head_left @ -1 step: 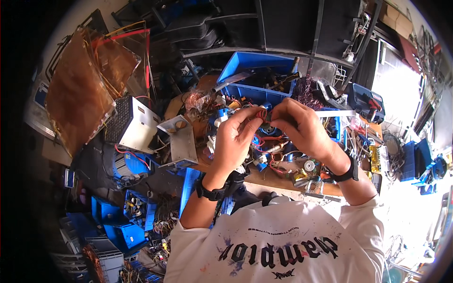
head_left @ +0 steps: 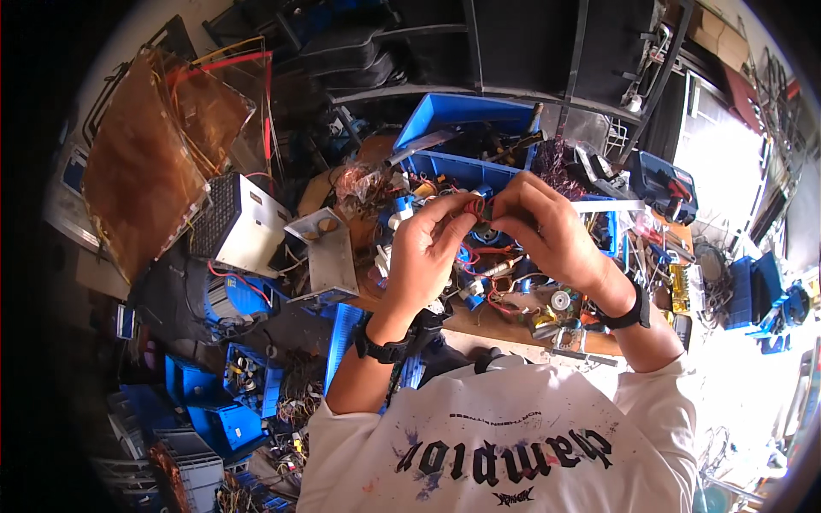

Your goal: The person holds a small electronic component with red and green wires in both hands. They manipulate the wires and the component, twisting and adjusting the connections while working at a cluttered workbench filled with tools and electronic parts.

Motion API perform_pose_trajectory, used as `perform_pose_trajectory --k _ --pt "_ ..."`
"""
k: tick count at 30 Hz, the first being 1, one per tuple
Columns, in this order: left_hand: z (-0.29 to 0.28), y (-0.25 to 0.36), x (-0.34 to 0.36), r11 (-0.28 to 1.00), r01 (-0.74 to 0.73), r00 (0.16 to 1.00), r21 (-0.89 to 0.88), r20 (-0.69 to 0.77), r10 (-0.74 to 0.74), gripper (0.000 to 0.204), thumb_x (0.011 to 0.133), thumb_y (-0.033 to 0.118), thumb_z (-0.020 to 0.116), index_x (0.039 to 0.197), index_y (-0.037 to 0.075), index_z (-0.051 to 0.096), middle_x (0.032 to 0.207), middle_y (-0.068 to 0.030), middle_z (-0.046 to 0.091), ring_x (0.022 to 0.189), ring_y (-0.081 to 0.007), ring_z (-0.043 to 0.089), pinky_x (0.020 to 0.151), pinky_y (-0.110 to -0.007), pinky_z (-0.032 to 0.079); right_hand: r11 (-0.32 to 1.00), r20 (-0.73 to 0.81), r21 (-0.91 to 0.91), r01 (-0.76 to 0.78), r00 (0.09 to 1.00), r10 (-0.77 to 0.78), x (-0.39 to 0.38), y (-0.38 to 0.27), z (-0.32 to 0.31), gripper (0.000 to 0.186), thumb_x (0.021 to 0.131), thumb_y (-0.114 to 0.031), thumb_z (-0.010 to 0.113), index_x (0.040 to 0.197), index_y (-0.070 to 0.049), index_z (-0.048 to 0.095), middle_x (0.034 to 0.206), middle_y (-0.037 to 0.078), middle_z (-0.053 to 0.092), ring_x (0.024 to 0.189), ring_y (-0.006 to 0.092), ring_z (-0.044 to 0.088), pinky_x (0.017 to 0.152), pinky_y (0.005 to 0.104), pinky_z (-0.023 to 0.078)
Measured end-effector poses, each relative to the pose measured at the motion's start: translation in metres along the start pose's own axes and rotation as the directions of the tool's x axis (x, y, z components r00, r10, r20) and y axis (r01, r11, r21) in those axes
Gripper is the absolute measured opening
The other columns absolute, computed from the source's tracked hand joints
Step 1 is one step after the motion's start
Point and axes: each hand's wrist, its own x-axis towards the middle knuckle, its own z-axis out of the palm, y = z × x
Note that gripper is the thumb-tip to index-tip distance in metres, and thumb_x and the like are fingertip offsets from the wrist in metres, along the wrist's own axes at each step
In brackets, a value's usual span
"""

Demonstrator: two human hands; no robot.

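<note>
Above the cluttered bench, my left hand (head_left: 432,244) pinches a small red coil of wire (head_left: 473,208) between thumb and fingers. My right hand (head_left: 552,235) comes in from the other side, its thumb and forefinger closed together at the coil's right edge. The fingers hide part of the coil, and a fine wire end, if any, is too small to make out. Loose motor parts, coloured wires and blue-and-white pieces lie heaped just below both hands, among them a round white part (head_left: 560,300).
Behind my hands stands a blue crate (head_left: 428,120) holding dark metal pieces. An open metal housing (head_left: 333,263) and a white case (head_left: 256,227) are on the left. Blue bins (head_left: 235,430) sit lower left. The wooden bench's near edge (head_left: 487,329) lies close to my body.
</note>
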Motion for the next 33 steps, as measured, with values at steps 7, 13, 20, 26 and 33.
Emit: perform_pose_trajectory --k 7,13,20,26,33 --pt "-0.003 0.006 -0.002 0.999 0.013 0.997 -0.030 0.081 -0.010 0.023 0.095 0.009 0.059 0.114 -0.004 0.062 0.097 -0.0063 0.068 0.086 -0.0093 0.061 0.076 -0.023 0.049 0.723 0.071 0.689 -0.040 0.997 -0.012 0.000 0.024 -0.001 0.010 0.096 -0.014 0.058 0.099 -0.005 0.058 0.114 0.007 0.055 0.104 0.0163 0.050 0.090 0.0324 0.041" --pt "0.004 0.008 -0.001 0.997 0.005 0.996 -0.076 0.090 0.002 0.021 0.095 0.009 0.059 0.111 -0.003 0.063 0.095 -0.0057 0.068 0.085 -0.0092 0.061 0.075 -0.024 0.049 0.118 0.241 0.961 -0.250 0.966 0.091 -0.003 0.028 0.000 0.018 0.094 -0.019 0.062 0.106 -0.008 0.055 0.093 0.000 0.056 0.084 0.0097 0.049 0.075 0.0240 0.040" --pt "0.003 0.000 -0.006 0.994 0.013 0.993 0.105 0.111 -0.025 0.020 0.094 0.009 0.061 0.109 -0.003 0.063 0.093 -0.0085 0.068 0.084 -0.0112 0.064 0.075 -0.025 0.049 0.985 0.294 0.060 -0.160 0.946 0.136 0.003 -0.001 -0.031 0.034 0.078 -0.011 0.078 0.106 -0.003 0.062 0.074 0.001 0.055 0.073 0.0111 0.054 0.068 0.0297 0.044" --pt "0.002 -0.012 -0.003 0.998 -0.001 0.999 0.070 0.037 -0.001 0.020 0.095 0.009 0.059 0.111 -0.002 0.063 0.088 -0.0042 0.067 0.073 -0.0077 0.059 0.064 -0.022 0.047 0.977 0.045 0.177 -0.119 0.993 0.113 -0.002 0.004 -0.018 0.014 0.087 -0.009 0.068 0.098 -0.004 0.060 0.080 0.001 0.062 0.074 0.0115 0.060 0.068 0.0293 0.049" --pt "-0.001 -0.009 0.002 0.995 -0.003 0.997 -0.100 0.077 0.011 0.022 0.097 0.009 0.056 0.115 -0.002 0.062 0.092 -0.0017 0.065 0.081 -0.0052 0.057 0.069 -0.020 0.046 0.249 0.062 0.959 -0.136 0.957 0.285 -0.006 0.027 -0.016 0.012 0.093 -0.018 0.064 0.096 -0.008 0.058 0.078 -0.001 0.057 0.072 0.0070 0.050 0.067 0.0235 0.039"
